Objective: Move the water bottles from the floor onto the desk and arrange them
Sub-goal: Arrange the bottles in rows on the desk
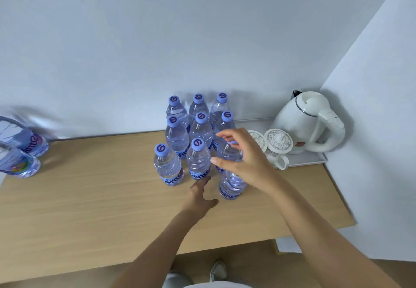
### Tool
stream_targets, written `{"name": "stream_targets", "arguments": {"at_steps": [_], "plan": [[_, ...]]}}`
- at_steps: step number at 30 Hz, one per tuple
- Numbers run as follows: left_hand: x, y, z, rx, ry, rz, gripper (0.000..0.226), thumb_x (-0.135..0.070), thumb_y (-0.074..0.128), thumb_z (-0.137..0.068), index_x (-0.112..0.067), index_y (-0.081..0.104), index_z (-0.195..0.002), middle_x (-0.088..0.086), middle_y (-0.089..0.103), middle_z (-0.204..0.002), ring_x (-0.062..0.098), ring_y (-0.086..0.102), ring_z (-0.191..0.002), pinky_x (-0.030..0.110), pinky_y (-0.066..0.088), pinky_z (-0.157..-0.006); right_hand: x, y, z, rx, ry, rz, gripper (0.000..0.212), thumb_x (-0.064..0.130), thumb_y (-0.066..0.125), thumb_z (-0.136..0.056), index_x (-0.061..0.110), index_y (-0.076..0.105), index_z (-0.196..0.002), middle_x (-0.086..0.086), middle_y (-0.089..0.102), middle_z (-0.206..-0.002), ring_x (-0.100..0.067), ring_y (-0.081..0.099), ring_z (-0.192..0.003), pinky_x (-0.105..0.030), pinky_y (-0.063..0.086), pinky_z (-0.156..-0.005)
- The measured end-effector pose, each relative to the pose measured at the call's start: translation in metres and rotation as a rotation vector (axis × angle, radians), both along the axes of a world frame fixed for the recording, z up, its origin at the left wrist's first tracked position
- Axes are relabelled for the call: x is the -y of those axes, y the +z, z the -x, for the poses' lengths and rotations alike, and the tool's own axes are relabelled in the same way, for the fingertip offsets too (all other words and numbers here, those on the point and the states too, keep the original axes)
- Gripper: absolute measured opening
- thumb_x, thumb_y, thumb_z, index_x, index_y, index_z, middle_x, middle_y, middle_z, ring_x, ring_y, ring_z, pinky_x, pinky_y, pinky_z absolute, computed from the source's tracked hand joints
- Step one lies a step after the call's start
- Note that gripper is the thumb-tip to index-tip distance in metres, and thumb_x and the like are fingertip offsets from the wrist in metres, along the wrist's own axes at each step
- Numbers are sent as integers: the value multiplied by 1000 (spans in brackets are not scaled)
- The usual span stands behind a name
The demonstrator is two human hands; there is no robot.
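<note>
Several clear water bottles (198, 161) with purple caps stand upright in tight rows on the wooden desk (90, 209), against the wall. One more bottle (231, 186) stands nearest to me at the right of the group. My right hand (245, 159) hovers over the tops of the right-hand bottles, fingers spread and loosely bent, gripping nothing that I can see. My left hand (200, 194) lies low on the desk with its fingers stretched towards the base of the middle front bottle. My right hand hides the caps of the two right-hand front bottles.
A blurred plastic-wrapped pack of bottles (20, 150) sits at the desk's far left. At the back right a grey tray (313, 159) carries a white kettle (308, 121) and lidded white cups (278, 143). Walls close off the back and the right. My shoes (218, 272) show below the desk edge.
</note>
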State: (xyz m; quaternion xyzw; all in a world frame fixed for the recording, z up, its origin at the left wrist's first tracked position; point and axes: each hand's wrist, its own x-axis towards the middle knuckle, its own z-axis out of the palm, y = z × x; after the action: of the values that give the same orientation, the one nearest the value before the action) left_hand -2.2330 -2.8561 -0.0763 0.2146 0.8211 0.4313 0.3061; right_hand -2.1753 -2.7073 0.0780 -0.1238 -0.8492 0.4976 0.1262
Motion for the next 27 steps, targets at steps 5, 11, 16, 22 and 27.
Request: {"name": "stream_targets", "arguments": {"at_steps": [5, 11, 16, 22, 27], "plan": [[52, 9, 18, 33, 90, -2, 68, -9, 79, -74, -10, 48, -135, 3, 53, -132, 13, 49, -123, 20, 39, -94, 61, 33, 59, -3, 164, 115, 44, 24, 77, -82, 25, 58, -121, 10, 56, -124, 0, 51, -118, -21, 42, -102], [134, 23, 49, 48, 293, -17, 57, -12, 78, -77, -13, 53, -129, -1, 53, -128, 10, 50, -117, 22, 43, -93, 147, 36, 124, 49, 351, 167, 42, 23, 77, -82, 24, 58, -119, 9, 55, -127, 0, 48, -120, -27, 42, -104], [206, 38, 90, 55, 519, -78, 53, -8, 75, -80, -14, 52, -127, -2, 48, -128, 12, 48, -115, 28, 43, -93, 211, 24, 177, 103, 446, 160, 42, 27, 77, -81, 29, 57, -118, 9, 55, -127, -1, 49, -120, -30, 44, -103], [290, 47, 145, 10, 763, -138, 49, -4, 73, -79, -17, 53, -123, -9, 46, -122, 12, 48, -112, 26, 40, -87, 289, 4, 243, 175, 479, 154, 48, 26, 79, -79, 27, 56, -120, 9, 56, -126, -7, 51, -119, -32, 45, -101], [359, 47, 186, -2, 870, -117, 51, -6, 73, -80, -16, 51, -125, -7, 49, -125, 12, 49, -113, 28, 43, -90, 355, -16, 297, 220, 466, 195, 59, 24, 80, -78, 22, 50, -128, 9, 53, -125, -9, 51, -117, -26, 42, -99]]}}
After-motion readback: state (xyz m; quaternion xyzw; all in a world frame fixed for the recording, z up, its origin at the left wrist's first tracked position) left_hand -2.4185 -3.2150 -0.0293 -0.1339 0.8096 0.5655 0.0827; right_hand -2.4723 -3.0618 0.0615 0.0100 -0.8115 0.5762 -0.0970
